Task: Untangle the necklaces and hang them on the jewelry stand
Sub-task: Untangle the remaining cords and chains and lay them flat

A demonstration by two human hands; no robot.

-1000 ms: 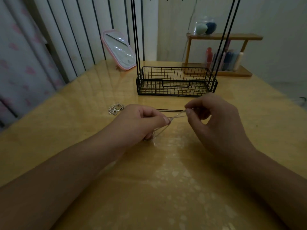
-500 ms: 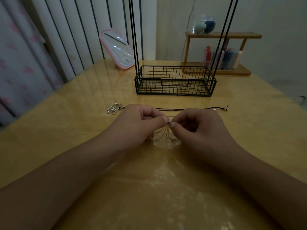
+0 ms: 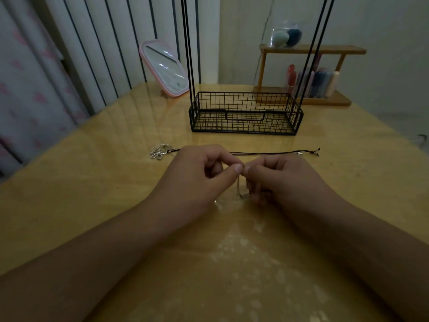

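Left hand (image 3: 199, 175), right hand (image 3: 281, 180): pinch one silver chain (image 3: 239, 189) | one black cord (image 3: 274, 153) | one stand (image 3: 246, 112)

Two bare forearms (image 3: 97, 247) — no sleeves, short plain nails on the fingers (image 3: 238, 168).

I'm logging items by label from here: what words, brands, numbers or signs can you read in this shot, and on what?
No text can be read.
Bottles on the wooden shelf: any labels are too dim and blurred to read.
Jar on top of the shelf: no label visible.
Pink mirror, wire stand, silver necklace, black cord: no marks visible.
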